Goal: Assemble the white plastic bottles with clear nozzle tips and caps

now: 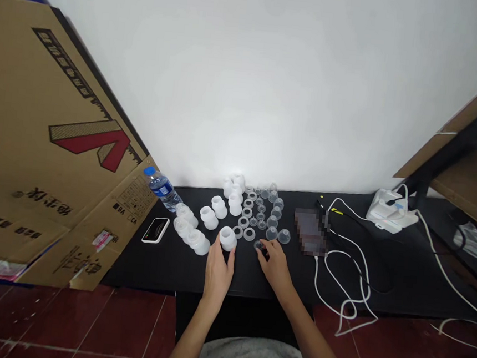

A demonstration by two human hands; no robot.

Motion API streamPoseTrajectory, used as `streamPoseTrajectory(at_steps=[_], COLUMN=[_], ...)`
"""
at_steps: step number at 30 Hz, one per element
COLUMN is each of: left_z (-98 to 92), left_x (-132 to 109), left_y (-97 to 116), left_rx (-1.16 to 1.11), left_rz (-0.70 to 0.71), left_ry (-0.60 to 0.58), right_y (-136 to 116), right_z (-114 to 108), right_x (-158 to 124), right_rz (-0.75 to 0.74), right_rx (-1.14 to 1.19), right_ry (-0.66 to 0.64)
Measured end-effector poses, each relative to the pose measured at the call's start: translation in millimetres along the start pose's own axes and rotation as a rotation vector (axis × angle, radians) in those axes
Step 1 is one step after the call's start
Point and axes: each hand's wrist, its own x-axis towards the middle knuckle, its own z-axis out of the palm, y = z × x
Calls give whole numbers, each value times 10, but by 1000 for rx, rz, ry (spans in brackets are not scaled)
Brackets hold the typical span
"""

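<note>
My left hand [219, 270] rests on the black table [380, 280], its fingers wrapped round a white translucent plastic cup [228, 237]. My right hand [273, 264] lies just to the right, fingertips pinched on a small clear ring-like part [260, 246]. Behind both hands sit rows of clear rings [249, 234], small clear domes [283, 236] and more white cups [218, 206]. A line of white cups [188, 230] runs to the left.
A large cardboard sheet [45, 145] leans at the left, with a water bottle [162, 189] and a small white device [156, 230] beside it. A blurred phone [311, 231], white cables [347, 277] and a white power strip [390, 212] lie to the right. A shelf [466, 149] stands far right.
</note>
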Motion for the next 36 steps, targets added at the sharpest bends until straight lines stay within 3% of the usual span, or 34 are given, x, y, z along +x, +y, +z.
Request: streamPoseTrajectory(at_steps=[5, 8, 11, 14, 22, 28, 32, 36], left_z=[-36, -71, -55, 17, 57, 150, 290, 314], left_x=[-210, -407, -499, -435, -79, 151, 166, 106], left_y=[215, 358, 420, 400, 313, 357, 328, 287], left_rx=[-66, -47, -56, -46, 24, 40, 22, -71], left_rz=[-93, -11, 179, 222, 165, 277, 295, 189], left_ry=[12, 101, -122, -271, -161, -223, -219, -188], right_y=[-65, -104, -117, -100, -51, -53, -52, -48], right_z=[-45, -99, -130, -137, -139, -158, -181, -175], right_x=[6, 21, 37, 44, 54, 64, 66, 66], right_rz=[-11, 9, 57, 86, 98, 93, 84, 108], right_rx=[-2, 72, 160, 242, 338, 313, 310, 343], right_ry=[14, 26, 23, 0, -10, 27, 61, 94])
